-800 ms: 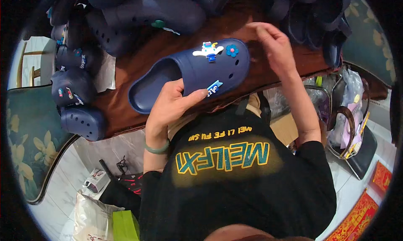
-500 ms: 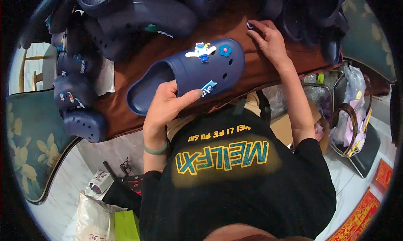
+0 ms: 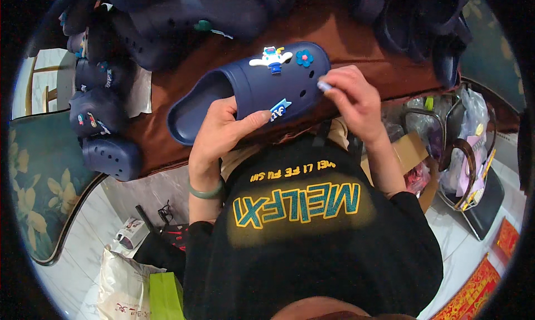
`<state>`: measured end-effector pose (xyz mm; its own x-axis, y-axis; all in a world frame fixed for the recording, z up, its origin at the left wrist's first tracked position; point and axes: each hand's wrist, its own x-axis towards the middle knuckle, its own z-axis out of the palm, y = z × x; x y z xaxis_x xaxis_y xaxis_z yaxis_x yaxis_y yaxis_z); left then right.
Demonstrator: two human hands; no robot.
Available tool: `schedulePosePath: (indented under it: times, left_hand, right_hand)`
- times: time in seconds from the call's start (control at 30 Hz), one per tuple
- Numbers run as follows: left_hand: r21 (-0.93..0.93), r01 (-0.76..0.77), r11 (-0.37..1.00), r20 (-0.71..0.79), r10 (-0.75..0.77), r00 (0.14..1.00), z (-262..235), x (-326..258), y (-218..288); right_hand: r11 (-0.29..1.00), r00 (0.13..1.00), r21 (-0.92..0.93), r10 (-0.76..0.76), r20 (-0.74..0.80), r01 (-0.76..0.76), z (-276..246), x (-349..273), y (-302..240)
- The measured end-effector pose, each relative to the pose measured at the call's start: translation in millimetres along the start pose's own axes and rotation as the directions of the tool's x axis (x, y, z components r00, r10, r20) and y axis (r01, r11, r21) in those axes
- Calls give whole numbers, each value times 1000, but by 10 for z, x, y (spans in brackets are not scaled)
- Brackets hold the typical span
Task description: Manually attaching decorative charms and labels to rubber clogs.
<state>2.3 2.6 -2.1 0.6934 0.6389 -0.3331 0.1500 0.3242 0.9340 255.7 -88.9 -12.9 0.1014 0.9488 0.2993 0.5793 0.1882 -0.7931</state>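
Note:
My left hand (image 3: 223, 132) grips a navy clog (image 3: 251, 89) by its side, thumb across the upper, over the brown table (image 3: 356, 47). The clog's top carries a white figure charm (image 3: 271, 58), a blue flower charm (image 3: 304, 57) and a light-blue charm (image 3: 279, 109) near my thumb. My right hand (image 3: 354, 100) pinches a small pale charm (image 3: 324, 86) at its fingertips, touching the clog's toe end beside the holes.
Many more navy clogs are piled along the table's back (image 3: 217, 11), left (image 3: 103, 128) and right (image 3: 434, 36). Plastic bags and a basket (image 3: 465, 153) stand to my right. A white bag (image 3: 125, 289) and a green bag (image 3: 164, 297) lie on the floor at lower left.
My right hand came back from the far right side of the table to the clog's toe, now holding a small charm. The clog tilted slightly in my left hand.

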Motion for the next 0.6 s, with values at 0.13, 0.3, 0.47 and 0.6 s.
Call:
schedulePosePath:
  times: [0.13,0.3,0.47,0.6]
  left_hand:
    - [-22,17,1000,6,-17,1000,8,13,41]
    - [-87,25,996,14,-24,1000,16,11,21]
    - [-89,20,996,18,-18,1000,34,-15,8]
    - [-83,32,996,36,-29,999,32,-35,6]
  right_hand:
    - [981,997,-182,-63,40,69,136,-42,-134]
    - [997,997,-49,50,-51,-52,247,-27,-10]
    - [862,957,427,287,32,-273,302,19,16]
    - [834,940,435,322,114,-339,289,44,-55]
